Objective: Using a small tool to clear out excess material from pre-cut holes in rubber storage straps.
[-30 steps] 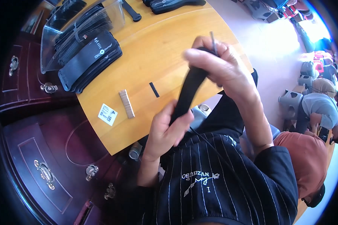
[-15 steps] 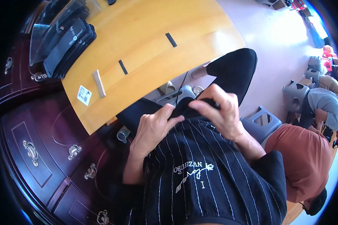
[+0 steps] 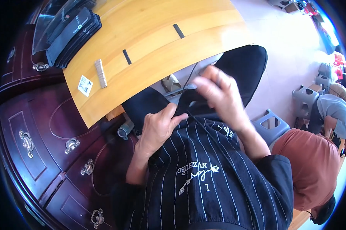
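Both my hands are low over my lap, just below the front edge of the yellow wooden table [image 3: 161, 46]. My left hand [image 3: 157, 128] pinches the lower end of a narrow black strap [image 3: 183, 102] against my dark striped shirt. Blurred by motion, my right hand [image 3: 219, 96] closes on the strap's upper end. A thin dark cord [image 3: 192, 74] runs up from the strap toward the table edge. My black trouser leg [image 3: 242, 65] lies behind the hands.
On the table lie a stack of black flat pieces [image 3: 69, 34], a small ribbed strip [image 3: 101, 73], a white label [image 3: 84, 85] and two black tape marks [image 3: 127, 56]. A dark cabinet with brass handles [image 3: 46, 153] stands left. Grey stools [image 3: 272, 122] and a person in orange [image 3: 311, 161] are right.
My hands came down from above the table to my lap, bringing the black strap with them. The view tilted downward, so the table now sits higher in the picture.
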`<state>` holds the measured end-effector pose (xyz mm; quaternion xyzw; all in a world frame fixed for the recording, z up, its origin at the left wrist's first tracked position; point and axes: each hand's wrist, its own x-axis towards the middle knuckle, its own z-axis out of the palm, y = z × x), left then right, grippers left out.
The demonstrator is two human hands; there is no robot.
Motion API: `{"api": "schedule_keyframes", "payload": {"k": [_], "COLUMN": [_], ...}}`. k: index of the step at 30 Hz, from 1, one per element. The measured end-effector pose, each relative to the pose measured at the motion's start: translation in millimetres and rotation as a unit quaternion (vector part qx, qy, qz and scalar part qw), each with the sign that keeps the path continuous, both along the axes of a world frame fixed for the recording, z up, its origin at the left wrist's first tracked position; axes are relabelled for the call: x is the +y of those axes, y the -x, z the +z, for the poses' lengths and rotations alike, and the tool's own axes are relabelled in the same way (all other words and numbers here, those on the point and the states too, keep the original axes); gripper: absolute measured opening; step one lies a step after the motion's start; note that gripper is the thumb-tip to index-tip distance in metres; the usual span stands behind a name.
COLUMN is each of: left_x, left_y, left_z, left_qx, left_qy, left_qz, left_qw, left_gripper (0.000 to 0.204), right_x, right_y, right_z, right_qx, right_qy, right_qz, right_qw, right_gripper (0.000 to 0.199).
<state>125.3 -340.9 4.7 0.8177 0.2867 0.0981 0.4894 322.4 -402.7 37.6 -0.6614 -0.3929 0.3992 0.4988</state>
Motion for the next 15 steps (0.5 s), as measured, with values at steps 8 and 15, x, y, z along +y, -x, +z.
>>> {"api": "schedule_keyframes", "payload": {"k": [8,15], "left_x": [37.2,49.7], "left_y": [16.5,-12.0], "left_z": [13.0,5.2], "left_qx": [-0.08,-0.154], "left_qy": [0.418,0.428], "left_qz": [-0.12,-0.014], "left_qw": [0.897,0.89], "left_gripper": [0.061,0.034], "right_x": [18.5,38.4], "right_y": [-15.6,-7.9], "right_z": [16.7,14.4], "right_qx": [0.125,-0.071], "right_qy": [0.001,-0.063], "right_qz": [0.061,0.21], "right_qw": [0.99,0.973], "right_gripper": [0.023,0.03]}}
